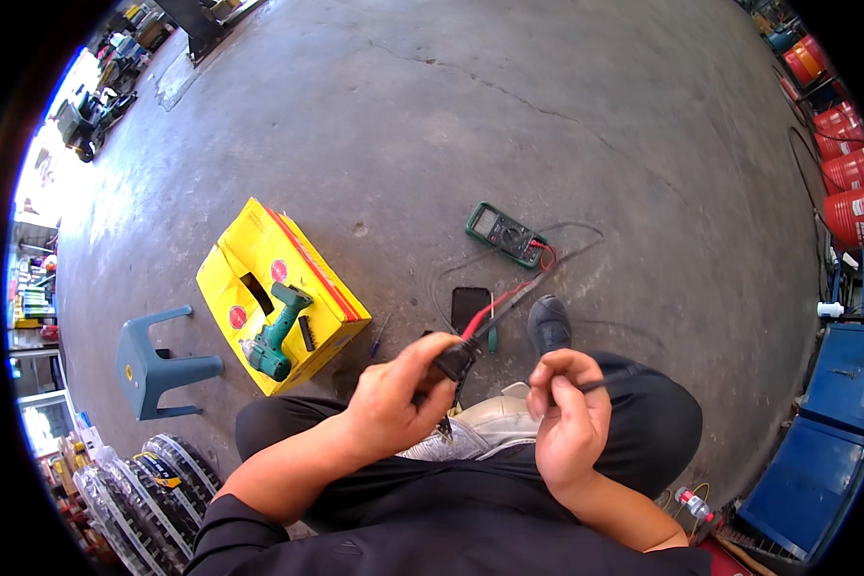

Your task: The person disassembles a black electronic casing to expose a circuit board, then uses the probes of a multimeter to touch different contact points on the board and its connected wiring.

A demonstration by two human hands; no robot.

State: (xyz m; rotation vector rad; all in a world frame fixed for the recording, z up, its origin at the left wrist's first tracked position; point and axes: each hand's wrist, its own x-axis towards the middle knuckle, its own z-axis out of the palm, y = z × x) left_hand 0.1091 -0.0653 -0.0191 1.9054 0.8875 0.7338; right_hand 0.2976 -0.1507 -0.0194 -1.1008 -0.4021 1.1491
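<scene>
My left hand [398, 394] is closed round a small black block-shaped part [454, 359], its exact kind unclear. A red test lead [494, 309] and a black one run from it toward a green-edged multimeter [506, 234] on the floor. To the right, the fingers of my right hand [568, 418] pinch a thin black cable [612, 377], which trails off over my right knee. Between my legs sits a whitish object [494, 420], partly covered by my left arm. Just beyond my hands lie a dark phone [469, 307] and a green-handled screwdriver [492, 340].
A yellow carton [288, 259] carries a green cordless drill [278, 336]. Left of it stands a blue plastic stool [158, 360]. Wrapped tyres [144, 499] sit lower left. Red drums [854, 213], blue cabinets [840, 374] and a plastic bottle [691, 502] line the right side.
</scene>
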